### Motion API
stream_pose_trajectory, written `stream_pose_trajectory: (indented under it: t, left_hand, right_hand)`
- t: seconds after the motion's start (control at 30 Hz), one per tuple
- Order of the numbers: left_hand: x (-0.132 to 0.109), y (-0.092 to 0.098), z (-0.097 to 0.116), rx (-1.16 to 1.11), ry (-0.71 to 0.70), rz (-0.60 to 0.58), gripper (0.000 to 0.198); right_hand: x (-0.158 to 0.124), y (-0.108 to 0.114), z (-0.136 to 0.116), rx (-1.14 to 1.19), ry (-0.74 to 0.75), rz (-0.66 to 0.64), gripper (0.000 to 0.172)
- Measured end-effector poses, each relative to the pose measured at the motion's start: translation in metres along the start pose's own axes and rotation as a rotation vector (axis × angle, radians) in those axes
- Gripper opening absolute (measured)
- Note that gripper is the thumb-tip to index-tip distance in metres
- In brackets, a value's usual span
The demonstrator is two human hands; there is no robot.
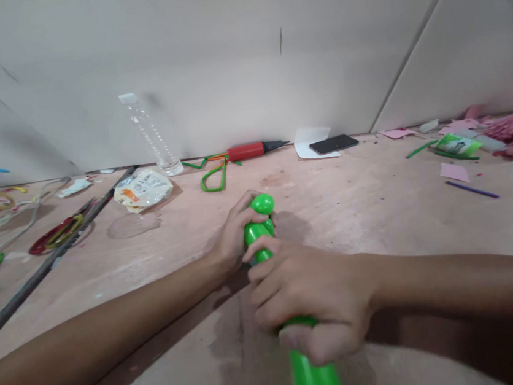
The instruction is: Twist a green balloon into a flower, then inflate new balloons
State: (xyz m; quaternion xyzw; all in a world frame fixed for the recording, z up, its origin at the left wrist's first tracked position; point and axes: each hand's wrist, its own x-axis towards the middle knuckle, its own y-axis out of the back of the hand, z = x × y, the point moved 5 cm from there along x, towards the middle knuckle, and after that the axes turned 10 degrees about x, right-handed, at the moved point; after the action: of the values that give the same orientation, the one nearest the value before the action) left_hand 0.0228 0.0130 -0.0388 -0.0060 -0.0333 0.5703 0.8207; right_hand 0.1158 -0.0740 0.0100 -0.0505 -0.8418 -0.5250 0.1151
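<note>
**Two-handed hold on a green balloon (pixel 315 377)**

The long balloon lies at the centre of the view, in both hands: its upper end points toward 12 o'clock, and its body runs toward 6 o'clock and out of the frame. The left hand (pixel 237 232) is closed about the upper end, with a round bulb (pixel 263 203) standing out beside its thumb. The right hand (pixel 307 288), at about 5 o'clock from the left, is wrapped around the body; a short stretch of green shows between the two.

For sound handling, the left hand would best serve as a fixed clamp just below the bulb, so that it does not slip back, while the right presses or turns slowly. Pressure is better spread over the finger pads than set by the nails, since a taut skin may burst at a sharp point. How tightly the covered portion is squeezed cannot be told. The scissors (pixel 65 228) at 9 o'clock and the red pump (pixel 246 151) at 12 o'clock lie well apart from the balloon, a clearance worth preserving.
</note>
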Motion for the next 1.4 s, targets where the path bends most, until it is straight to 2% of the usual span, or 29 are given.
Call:
stream_pose_trajectory:
  t: [0.1, 0.17, 0.2, 0.27, 0.37, 0.47, 0.6, 0.73, 0.87, 0.97, 1.03, 1.1, 1.13, 1.27, 1.33, 1.4]
  left_hand:
    - [0.003, 0.02, 0.001, 0.194, -0.142, 0.238, 0.014]
    - [0.001, 0.027, 0.003, 0.364, -0.204, 0.369, 0.015]
    - [-0.002, 0.028, 0.004, 0.435, -0.218, 0.401, 0.016]
    - [-0.007, 0.022, 0.005, 0.535, -0.238, 0.4, 0.019]
    - [-0.018, 0.006, 0.008, 0.605, -0.262, 0.302, 0.023]
    - [-0.026, -0.006, 0.01, 0.597, -0.295, 0.203, 0.026]
    - [-0.029, -0.006, 0.007, 0.526, -0.307, 0.176, 0.023]
    - [-0.032, -0.006, 0.005, 0.47, -0.341, 0.087, 0.027]
    - [-0.037, -0.009, 0.01, 0.493, -0.431, 0.062, 0.026]
    - [-0.032, -0.007, 0.01, 0.456, -0.365, 0.075, 0.028]
    - [-0.026, -0.006, 0.004, 0.347, -0.239, 0.066, 0.031]
    - [-0.019, -0.004, -0.004, 0.212, -0.097, 0.044, 0.038]
    - [-0.016, -0.004, -0.007, 0.17, -0.049, 0.042, 0.042]
    - [-0.011, 0.002, -0.009, 0.233, -0.039, 0.149, 0.04]
    - [-0.013, 0.002, -0.012, 0.276, -0.023, 0.176, 0.04]
    - [-0.016, 0.001, -0.014, 0.288, -0.009, 0.184, 0.045]
  right_hand:
    - [-0.023, 0.021, 0.006, 0.06, -0.199, 0.219, 0.017]
    - [-0.035, 0.024, 0.012, -0.015, -0.343, 0.318, 0.009]
    - [-0.039, 0.024, 0.016, -0.089, -0.424, 0.347, 0.014]
    - [-0.044, 0.024, 0.025, -0.26, -0.572, 0.394, 0.024]
    - [-0.045, 0.028, 0.034, -0.427, -0.693, 0.463, 0.032]
    - [-0.043, 0.028, 0.041, -0.406, -0.742, 0.407, 0.03]
    - [-0.047, 0.021, 0.043, -0.306, -0.868, 0.306, 0.027]
    - [-0.052, 0.021, 0.041, -0.216, -0.891, 0.28, 0.032]
    - [-0.057, 0.026, 0.05, 0.066, -0.856, 0.245, 0.033]
    - [-0.062, 0.029, 0.057, 0.194, -0.806, 0.224, 0.031]
    - [-0.064, 0.029, 0.061, 0.116, -0.788, 0.241, 0.022]
    - [-0.066, 0.026, 0.063, -0.07, -0.787, 0.266, 0.009]
    - [-0.065, 0.023, 0.062, -0.163, -0.775, 0.277, 0.012]
    - [-0.062, 0.007, 0.058, -0.328, -0.639, 0.384, 0.035]
    - [-0.064, 0.004, 0.059, -0.354, -0.634, 0.457, 0.036]
    - [-0.067, 0.002, 0.062, -0.365, -0.692, 0.491, 0.03]
